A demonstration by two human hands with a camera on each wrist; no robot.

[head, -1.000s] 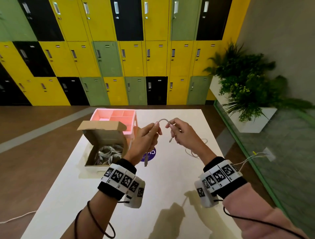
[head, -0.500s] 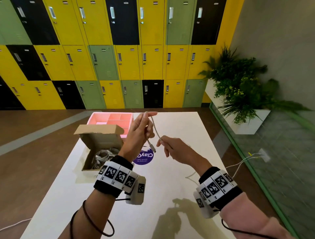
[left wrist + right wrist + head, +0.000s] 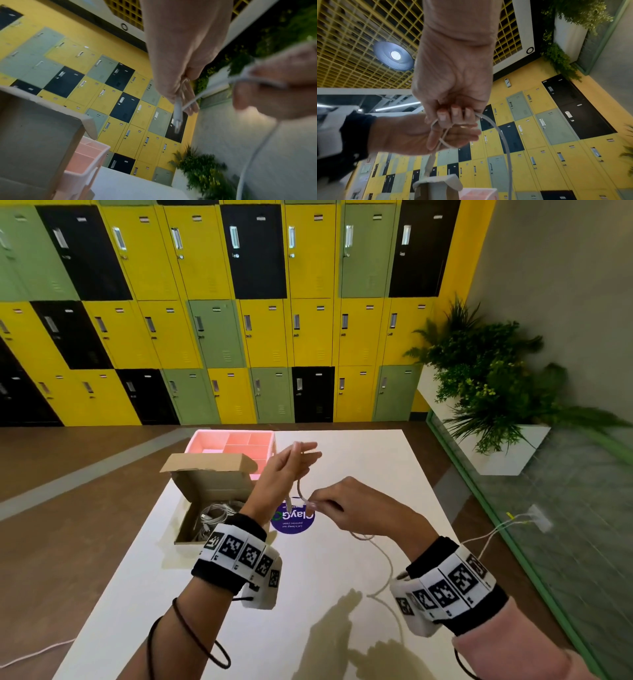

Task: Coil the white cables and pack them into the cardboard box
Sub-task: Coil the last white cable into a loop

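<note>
Two hands share one cable (image 3: 301, 491): your left hand (image 3: 287, 470) holds it over straight fingers, your right hand (image 3: 356, 508) pinches it just below. Keep each loop equal, then carry it to the box (image 3: 205, 494) beside your left wrist.

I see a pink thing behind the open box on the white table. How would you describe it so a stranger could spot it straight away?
Start at the long white table in front of the yellow, green and black lockers. At its far left stands an open brown cardboard box holding coiled white cables. Right behind it stands the pink plastic tray, the only pink thing, split into compartments.
</note>
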